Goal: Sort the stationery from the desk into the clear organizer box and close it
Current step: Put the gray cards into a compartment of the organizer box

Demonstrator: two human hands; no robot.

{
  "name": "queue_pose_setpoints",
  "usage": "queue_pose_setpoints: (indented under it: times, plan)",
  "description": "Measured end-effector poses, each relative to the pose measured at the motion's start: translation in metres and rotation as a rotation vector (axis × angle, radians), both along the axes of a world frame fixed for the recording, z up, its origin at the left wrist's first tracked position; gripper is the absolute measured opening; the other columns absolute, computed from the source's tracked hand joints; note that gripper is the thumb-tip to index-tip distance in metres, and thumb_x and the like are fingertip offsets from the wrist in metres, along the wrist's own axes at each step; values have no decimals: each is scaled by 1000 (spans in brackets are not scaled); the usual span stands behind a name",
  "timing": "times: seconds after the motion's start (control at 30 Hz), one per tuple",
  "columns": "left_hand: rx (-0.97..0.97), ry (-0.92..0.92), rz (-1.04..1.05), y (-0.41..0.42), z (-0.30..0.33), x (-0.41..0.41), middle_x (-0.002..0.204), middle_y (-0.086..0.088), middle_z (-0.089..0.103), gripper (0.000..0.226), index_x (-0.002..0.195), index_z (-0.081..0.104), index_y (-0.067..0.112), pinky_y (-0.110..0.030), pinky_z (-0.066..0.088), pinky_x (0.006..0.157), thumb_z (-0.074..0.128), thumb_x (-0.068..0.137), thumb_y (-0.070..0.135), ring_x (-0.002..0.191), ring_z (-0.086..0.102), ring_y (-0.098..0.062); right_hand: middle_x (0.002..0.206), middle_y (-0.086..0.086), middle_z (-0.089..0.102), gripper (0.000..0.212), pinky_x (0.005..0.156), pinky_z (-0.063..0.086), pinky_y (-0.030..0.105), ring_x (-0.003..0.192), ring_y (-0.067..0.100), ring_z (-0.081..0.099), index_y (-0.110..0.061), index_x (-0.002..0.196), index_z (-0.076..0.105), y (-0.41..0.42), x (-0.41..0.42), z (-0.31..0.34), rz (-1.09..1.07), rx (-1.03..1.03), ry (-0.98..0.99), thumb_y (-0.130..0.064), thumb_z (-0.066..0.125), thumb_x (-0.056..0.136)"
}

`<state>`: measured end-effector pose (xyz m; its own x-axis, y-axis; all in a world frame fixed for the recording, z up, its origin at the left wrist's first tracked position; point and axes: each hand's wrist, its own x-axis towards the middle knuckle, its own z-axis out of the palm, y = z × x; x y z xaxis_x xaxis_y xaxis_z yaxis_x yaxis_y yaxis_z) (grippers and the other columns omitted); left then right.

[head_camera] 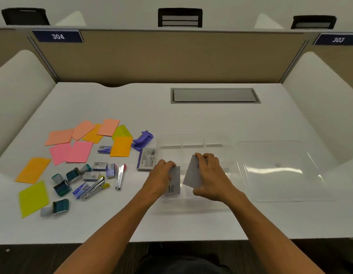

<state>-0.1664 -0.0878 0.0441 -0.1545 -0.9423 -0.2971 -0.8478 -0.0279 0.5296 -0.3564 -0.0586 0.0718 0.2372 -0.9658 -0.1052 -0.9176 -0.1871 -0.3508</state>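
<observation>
Head-cam view down onto a white desk (191, 119) w/ a tan partition behind. Two bare forearms reach in from the bottom edge.

Left hand (161, 175): fingers curled over the top end of a grey card (174, 181), which lies flat and runs lengthwise toward the person; printed text shows at its near end. Thumb is hidden, so exact grip can't be told. The card sits at the left edge of the clear organizer box (193, 139).

Right hand (208, 175): holds a second grey card (193, 173) tilted up on edge, fingers curled over its top corner, thumb under its near corner. This card is over the box's front section, just right of the first card; the two cards are near each other, not touching.

The box is open, transparent, w/ small compartments along its far side. Its clear lid (280, 171) lies flat on the desk just right of the box.

Left of the box: a purple-and-grey packet (147, 159) beside the left hand, a purple hole punch (143, 140), scattered sticky notes (78, 151) in pink, orange, peach and yellow-green, small staple boxes (104, 149), two staplers (120, 176), and teal stamps (62, 186).

A grey cable hatch (214, 95) is set into the desk's far side. Partition labels read 304 and 303.
</observation>
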Motion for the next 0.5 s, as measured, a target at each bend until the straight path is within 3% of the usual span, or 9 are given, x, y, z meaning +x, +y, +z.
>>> queue_pose_setpoints:
  times: [0.2, 0.37, 0.5]
  plan:
    - [20, -81, -46, 0, -5, -4, 127, -9, 50, 48, 131, 48, 16, -32, 48, 95, 65, 87, 9, 111, 55, -24, 137, 6, 28, 110, 94, 48, 34, 122, 25, 34, -18, 149, 16, 3, 2, -4, 38, -50, 71, -44, 81, 63]
    - [47, -29, 1, 2, -4, -6, 137, -9, 50, 61, 139, 41, 19, -38, 46, 100, 67, 86, 7, 119, 54, -27, 139, 6, 29, 110, 95, 49, 36, 124, 24, 34, -18, 149, 17, 4, 6, -7, 65, -24, 64, -45, 81, 64]
    - [49, -14, 23, 5, -6, -1, 136, -9, 51, 56, 138, 44, 19, -38, 47, 100, 65, 87, 7, 119, 55, -27, 141, 6, 29, 110, 96, 49, 37, 124, 24, 35, -17, 150, 16, 3, 7, -12, 100, -36, 78, -48, 80, 66]
